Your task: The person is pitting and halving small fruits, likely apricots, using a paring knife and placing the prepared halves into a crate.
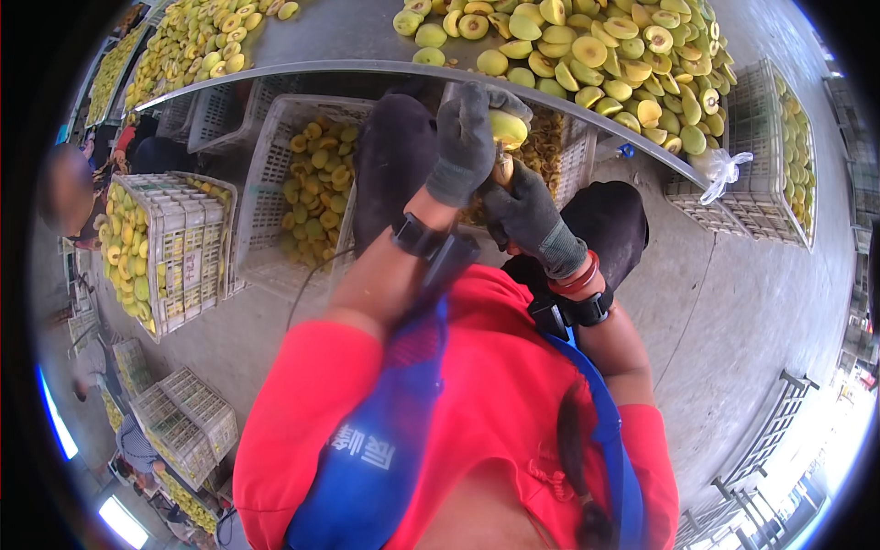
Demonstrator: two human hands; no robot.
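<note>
My left hand [466,137], in a dark grey work glove, is closed round a yellow-green stone fruit [508,130] just in front of the metal table's edge. Right below the fruit, my right hand [530,209], gloved the same way, is closed on a short brown tool [502,170] whose tip meets the fruit. Its working end is hidden, so I cannot tell its exact kind. Beyond my hands, a big heap of halved yellow-green fruit [587,55] lies on the table [339,46]. Under the hands, partly covered by them, a crate holds brown scraps [548,151].
Between my left knee and the table's legs stands a pale plastic crate [259,229] of fruit halves. Stacked crates [188,247] of fruit are farther left, and another full crate [770,156] is at the right. A clear plastic bag [724,174] hangs at the table's corner.
</note>
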